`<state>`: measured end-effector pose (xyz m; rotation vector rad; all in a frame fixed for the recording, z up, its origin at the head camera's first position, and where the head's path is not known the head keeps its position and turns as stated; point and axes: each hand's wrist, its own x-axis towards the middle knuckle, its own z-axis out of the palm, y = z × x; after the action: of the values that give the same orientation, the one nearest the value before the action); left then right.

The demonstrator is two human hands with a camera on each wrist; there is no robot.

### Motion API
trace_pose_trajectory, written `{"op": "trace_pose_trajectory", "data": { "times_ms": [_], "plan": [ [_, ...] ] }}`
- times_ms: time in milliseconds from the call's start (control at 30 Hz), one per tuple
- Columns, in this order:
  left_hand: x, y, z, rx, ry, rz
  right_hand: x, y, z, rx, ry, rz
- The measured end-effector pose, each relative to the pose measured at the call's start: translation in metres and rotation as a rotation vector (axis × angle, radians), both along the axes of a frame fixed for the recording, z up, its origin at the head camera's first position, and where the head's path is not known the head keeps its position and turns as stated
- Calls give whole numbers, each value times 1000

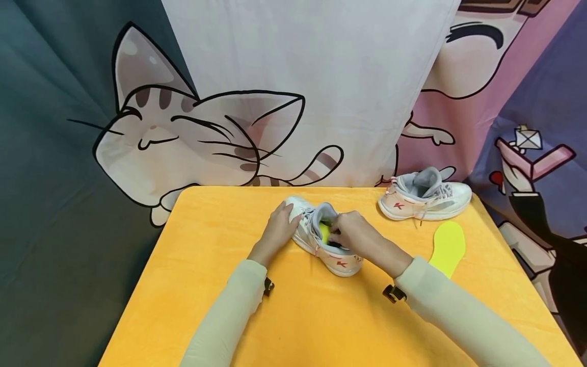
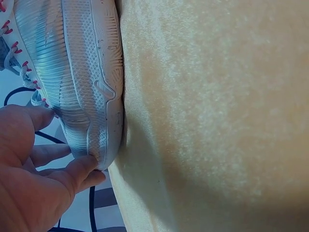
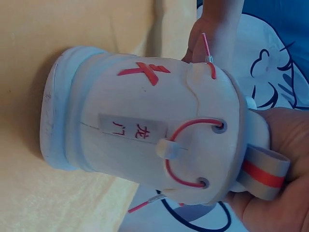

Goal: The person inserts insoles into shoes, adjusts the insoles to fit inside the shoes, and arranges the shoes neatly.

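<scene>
A white sports shoe [image 1: 304, 232] with a pinkish heel and a red mark stands on the yellow table, toe pointing to the far left. My left hand [image 1: 278, 224] grips its toe; in the left wrist view the thumb [image 2: 41, 116] lies on the upper and the fingers reach round the tip. My right hand [image 1: 356, 232] is at the shoe's collar, its fingertips down inside the opening. Beside them a bright yellow-green insole [image 1: 324, 233] shows inside the shoe. From the right wrist view, the heel [image 3: 145, 121] with its grey-red pull loop [image 3: 265, 173] hides the fingers.
A matching shoe [image 1: 424, 196] stands at the table's back right corner. Near it a loose yellow-green insole [image 1: 448, 247] lies flat, partly hidden by my right sleeve [image 1: 454, 306]. A curtain with cartoon prints [image 1: 357, 66] hangs behind the table [image 1: 220, 224].
</scene>
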<state>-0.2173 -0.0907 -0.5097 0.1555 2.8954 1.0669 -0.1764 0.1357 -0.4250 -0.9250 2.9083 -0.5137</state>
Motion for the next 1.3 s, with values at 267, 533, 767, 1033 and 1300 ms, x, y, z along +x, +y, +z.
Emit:
{"op": "trace_pose_trajectory", "data": {
  "times_ms": [267,533,767,1033,1300],
  "plan": [
    [1,-2,2,3,6,-2,1,0,7,67,-25,-9],
    [0,-1,1,-4,5,1,-4,4,21,173,-236,-76],
    [0,-2,0,0,-1,6,-5,13,25,111,-240,-33],
    [0,-2,0,13,-4,2,-8,25,23,11,-195,-39],
    [7,5,15,47,61,-39,-12,37,23,48,-259,-130]
  ]
}}
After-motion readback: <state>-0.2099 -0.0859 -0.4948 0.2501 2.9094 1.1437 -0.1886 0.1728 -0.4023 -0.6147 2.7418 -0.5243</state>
